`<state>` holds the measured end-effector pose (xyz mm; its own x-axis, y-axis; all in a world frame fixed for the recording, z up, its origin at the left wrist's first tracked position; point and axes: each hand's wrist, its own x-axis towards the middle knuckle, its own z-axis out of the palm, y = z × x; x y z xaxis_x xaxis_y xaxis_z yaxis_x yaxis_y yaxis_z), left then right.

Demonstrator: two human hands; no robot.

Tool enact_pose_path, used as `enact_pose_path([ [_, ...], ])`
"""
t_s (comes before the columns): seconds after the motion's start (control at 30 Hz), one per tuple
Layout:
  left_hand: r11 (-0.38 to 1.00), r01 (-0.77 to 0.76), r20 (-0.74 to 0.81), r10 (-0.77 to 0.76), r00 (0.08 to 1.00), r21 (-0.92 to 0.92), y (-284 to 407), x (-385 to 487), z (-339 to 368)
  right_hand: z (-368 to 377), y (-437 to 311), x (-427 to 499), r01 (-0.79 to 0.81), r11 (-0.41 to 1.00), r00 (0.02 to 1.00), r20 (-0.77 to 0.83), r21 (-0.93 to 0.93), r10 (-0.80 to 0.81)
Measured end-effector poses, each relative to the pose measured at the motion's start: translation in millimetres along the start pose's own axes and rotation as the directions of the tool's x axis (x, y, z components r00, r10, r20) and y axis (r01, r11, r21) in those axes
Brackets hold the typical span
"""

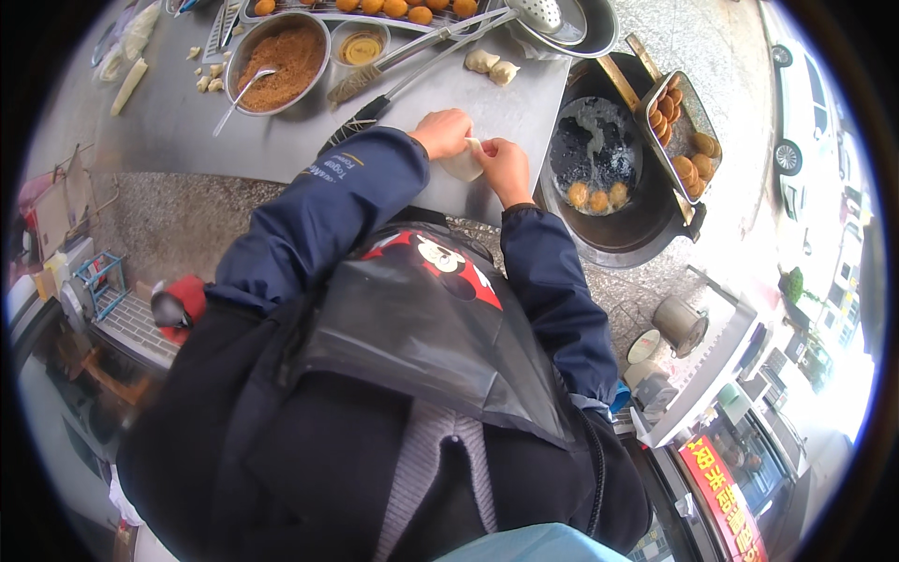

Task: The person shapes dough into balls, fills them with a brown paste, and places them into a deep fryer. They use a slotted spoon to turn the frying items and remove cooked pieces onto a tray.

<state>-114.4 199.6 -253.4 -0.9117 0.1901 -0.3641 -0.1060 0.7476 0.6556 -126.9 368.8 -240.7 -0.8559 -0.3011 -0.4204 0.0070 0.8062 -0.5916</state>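
A thin flat round of pale dough [462, 166] is stretched between my two hands just above the front edge of the metal table [260, 151]. My left hand [444, 133] grips its upper edge, the fingers curled and partly hidden. On the other side, my right hand [504, 167] pinches the dough between thumb and fingers. Two shaped dough pieces [491, 67] lie on the tabletop beyond my hands. To the left stands a metal bowl [235, 53] of brown crumbly filling [284, 67], with a metal spoon [242, 98] resting in it.
Close on the right is a wok [625, 228] of bubbling oil with three frying cakes [598, 201]. A metal tray [713, 137] of fried cakes rests over its rim. A skimmer [539, 12], a black-handled tool [351, 125], a cup of yellow liquid [362, 48] and small dough lumps [211, 81] occupy the table.
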Motion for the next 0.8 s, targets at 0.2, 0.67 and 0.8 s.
enact_pose_path([
  [0.2,0.951,-0.29,-0.147,0.273,0.951,-0.107,-10.2,-25.8,-6.5,5.6,-11.8,-36.9,0.261,0.961,0.927,-0.254,-0.085,-0.275],
  [0.67,0.849,-0.417,-0.453,0.248,0.856,-0.324,35.7,-109.5,-36.0,-3.2,-51.7,-91.1,0.258,0.911,0.965,-0.126,0.321,-0.229],
  [0.8,0.502,-0.174,-0.183,0.033,0.983,-0.847,61.7,-121.1,-48.2,-35.7,-68.2,-110.4,0.213,0.55,0.977,-0.178,0.808,-0.117],
])
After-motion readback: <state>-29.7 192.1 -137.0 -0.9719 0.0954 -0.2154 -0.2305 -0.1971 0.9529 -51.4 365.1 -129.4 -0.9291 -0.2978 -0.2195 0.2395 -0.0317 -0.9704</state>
